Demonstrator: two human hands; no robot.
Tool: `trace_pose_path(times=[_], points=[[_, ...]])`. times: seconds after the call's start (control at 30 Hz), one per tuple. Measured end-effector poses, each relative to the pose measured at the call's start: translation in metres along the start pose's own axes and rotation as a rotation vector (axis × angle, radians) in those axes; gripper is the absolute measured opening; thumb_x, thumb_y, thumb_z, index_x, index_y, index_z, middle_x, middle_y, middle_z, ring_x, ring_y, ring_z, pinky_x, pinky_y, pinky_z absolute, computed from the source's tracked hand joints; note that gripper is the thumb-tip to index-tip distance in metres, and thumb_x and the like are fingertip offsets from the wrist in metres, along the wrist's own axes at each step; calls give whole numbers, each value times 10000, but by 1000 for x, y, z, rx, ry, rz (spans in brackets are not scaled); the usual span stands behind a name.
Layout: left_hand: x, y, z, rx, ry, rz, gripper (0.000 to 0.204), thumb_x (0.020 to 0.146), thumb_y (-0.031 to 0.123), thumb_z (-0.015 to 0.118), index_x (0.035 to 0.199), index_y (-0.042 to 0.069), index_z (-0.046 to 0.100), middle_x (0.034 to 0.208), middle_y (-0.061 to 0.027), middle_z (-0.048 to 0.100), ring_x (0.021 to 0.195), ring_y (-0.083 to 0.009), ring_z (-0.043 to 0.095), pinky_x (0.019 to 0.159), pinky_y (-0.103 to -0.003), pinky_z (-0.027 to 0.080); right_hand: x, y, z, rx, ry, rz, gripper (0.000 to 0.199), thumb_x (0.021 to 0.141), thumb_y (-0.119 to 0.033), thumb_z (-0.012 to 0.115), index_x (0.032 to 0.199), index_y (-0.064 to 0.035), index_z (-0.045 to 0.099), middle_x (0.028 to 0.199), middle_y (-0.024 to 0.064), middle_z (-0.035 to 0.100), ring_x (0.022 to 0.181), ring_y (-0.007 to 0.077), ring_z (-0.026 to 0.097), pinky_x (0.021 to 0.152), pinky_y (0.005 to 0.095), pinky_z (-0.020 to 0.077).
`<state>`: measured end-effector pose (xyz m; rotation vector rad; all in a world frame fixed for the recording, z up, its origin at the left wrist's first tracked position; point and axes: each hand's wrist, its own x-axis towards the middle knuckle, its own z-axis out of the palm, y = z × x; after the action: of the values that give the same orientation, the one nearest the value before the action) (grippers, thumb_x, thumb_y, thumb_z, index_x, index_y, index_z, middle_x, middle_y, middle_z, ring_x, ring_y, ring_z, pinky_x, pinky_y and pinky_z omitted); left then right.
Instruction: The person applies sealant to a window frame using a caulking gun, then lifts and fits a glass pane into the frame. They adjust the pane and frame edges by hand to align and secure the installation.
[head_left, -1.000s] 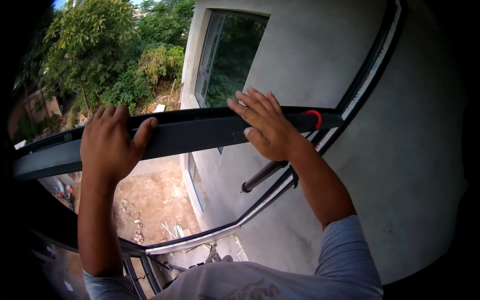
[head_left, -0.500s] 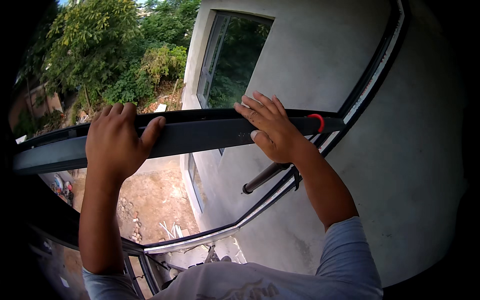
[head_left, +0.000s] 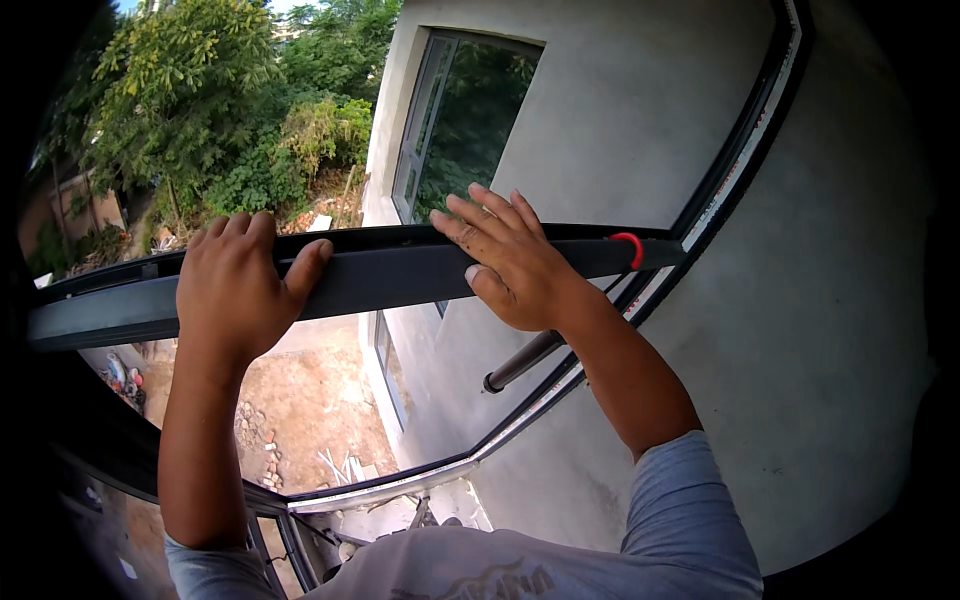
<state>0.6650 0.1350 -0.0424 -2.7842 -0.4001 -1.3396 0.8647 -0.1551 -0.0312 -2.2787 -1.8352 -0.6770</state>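
A dark grey window-frame crossbar (head_left: pixel 390 278) runs from side to side in front of me. My left hand (head_left: pixel 238 285) is hooked over its left part, fingers over the top edge and thumb along the near face. On the right part rests my right hand (head_left: pixel 510 255), palm against the bar, its fingers stretched out past the top edge and its thumb apart. A red curved piece (head_left: pixel 630 250) sits on the bar near its right end. Below my right forearm, a dark round tube (head_left: pixel 520 362) sticks out, its far end hidden behind the arm.
The dark outer frame (head_left: pixel 735 170) with a pale strip bends down the right beside a grey plastered wall (head_left: pixel 790 380). Through the opening show a neighbouring window (head_left: pixel 470 120), trees (head_left: pixel 190 100), and bare ground (head_left: pixel 330 400) well below with bricks and white scraps.
My right hand has slid left along the bar, away from the red piece, fingers still outstretched. My left hand keeps its place on the bar, with hardly any shift.
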Motion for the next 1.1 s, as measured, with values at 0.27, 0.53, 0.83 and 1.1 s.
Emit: trace_pose_path(times=[0.27,0.53,0.83,1.1], points=[[-1,-1,2,-20,58,41,508,1012,463,748,836,17,580,845,-176,609,877,-417,633,815,-516,509,-14,15,-8,8,-73,170,748,970,-179,494,1717,-179,464,1770,156,419,1701,363,235,1383,599,71],[-1,-1,2,-9,27,37,505,1019,471,739,860,13,598,866,-179,623,903,-420,637,833,-516,510,-13,11,-4,4,-20,23,746,978,-176,502,1722,-174,445,1764,153,422,1694,363,245,1379,625,78],[-1,-1,3,-13,21,26,502,1027,470,732,874,12,595,900,-174,629,912,-418,635,840,-514,501,-27,8,8,-136,-2,103,834,950,-218,555,1757,-151,356,1790,167,348,1685,381,246,1367,668,61],[0,0,5,7,30,23,509,1020,477,738,854,18,594,873,-170,628,899,-415,639,837,-513,506,-26,7,11,-168,-14,223,891,892,-190,543,1761,-158,348,1797,158,332,1696,367,226,1376,635,44]])
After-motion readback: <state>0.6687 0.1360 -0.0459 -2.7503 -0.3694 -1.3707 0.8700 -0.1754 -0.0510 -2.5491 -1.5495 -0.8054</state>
